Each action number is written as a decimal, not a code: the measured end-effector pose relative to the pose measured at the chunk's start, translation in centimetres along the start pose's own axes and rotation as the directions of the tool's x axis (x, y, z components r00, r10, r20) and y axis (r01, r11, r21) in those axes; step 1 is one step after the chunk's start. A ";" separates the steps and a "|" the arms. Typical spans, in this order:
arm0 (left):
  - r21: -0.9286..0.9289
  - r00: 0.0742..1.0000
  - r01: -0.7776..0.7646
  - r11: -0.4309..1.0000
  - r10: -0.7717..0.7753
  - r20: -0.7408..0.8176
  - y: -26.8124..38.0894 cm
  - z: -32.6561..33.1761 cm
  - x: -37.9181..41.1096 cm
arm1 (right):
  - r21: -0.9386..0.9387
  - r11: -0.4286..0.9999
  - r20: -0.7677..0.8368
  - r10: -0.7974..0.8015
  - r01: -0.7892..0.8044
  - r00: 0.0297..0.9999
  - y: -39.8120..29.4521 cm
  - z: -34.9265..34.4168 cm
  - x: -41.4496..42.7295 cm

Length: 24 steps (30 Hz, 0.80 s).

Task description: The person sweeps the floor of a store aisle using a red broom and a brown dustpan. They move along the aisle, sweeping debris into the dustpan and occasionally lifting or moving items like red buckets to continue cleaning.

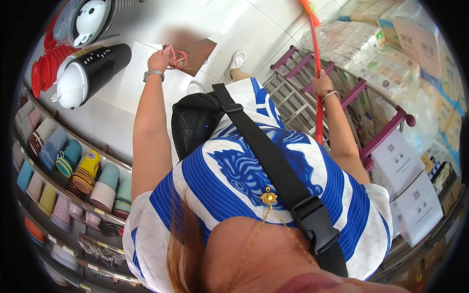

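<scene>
My left hand [159,60], with a metal bracelet at the wrist, is closed around a tangle of pink cord [178,59]. A brown flat sheet [200,55] shows right behind the cord; whether the two are joined I cannot tell. My right hand [322,83] grips a long red pole [317,47]. Its upper end carries a frayed orange-green tip [310,11], and its lower end runs down beside my chest. Just right of the pole stands a metal rack [298,86] with purple crossbars [361,93].
Shelves at left hold stacked plastic cups [106,186]. Above them lie nested black bins [106,75] and red plastic containers [44,75]. Plastic-wrapped packs [388,69] pile up at right, near white boxes [417,208]. My white shoe [239,59] rests on the tiled floor [113,121].
</scene>
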<state>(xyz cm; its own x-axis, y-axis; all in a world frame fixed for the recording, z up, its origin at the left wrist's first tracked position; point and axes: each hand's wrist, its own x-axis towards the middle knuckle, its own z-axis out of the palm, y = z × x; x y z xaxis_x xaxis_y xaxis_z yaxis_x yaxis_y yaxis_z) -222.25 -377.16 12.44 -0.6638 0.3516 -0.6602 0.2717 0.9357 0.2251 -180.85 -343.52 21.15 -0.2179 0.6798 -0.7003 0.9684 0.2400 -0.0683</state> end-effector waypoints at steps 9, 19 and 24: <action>-0.434 0.990 -0.086 0.897 0.125 0.060 -2.3 1.8 -0.2 | 0.048 0.984 0.127 -0.179 0.174 0.976 -7.4 11.5 -18.4; -0.206 0.949 -0.316 0.926 0.313 -0.049 -1.6 0.2 -0.4 | 0.421 0.907 0.439 -0.212 0.009 0.873 -14.9 11.4 -32.5; -0.326 0.953 -0.285 0.902 0.301 0.000 -4.3 -0.5 -1.1 | 0.311 0.949 0.251 -0.141 0.058 0.958 -15.6 8.5 -29.7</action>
<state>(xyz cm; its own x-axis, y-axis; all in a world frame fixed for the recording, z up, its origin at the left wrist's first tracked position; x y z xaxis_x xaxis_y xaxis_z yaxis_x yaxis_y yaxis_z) -222.97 -381.53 12.57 -0.5510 0.6173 -0.5616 0.2072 0.7531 0.6245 -188.45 -373.33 37.01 -0.3149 0.4432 -0.8393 0.9437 0.0520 -0.3266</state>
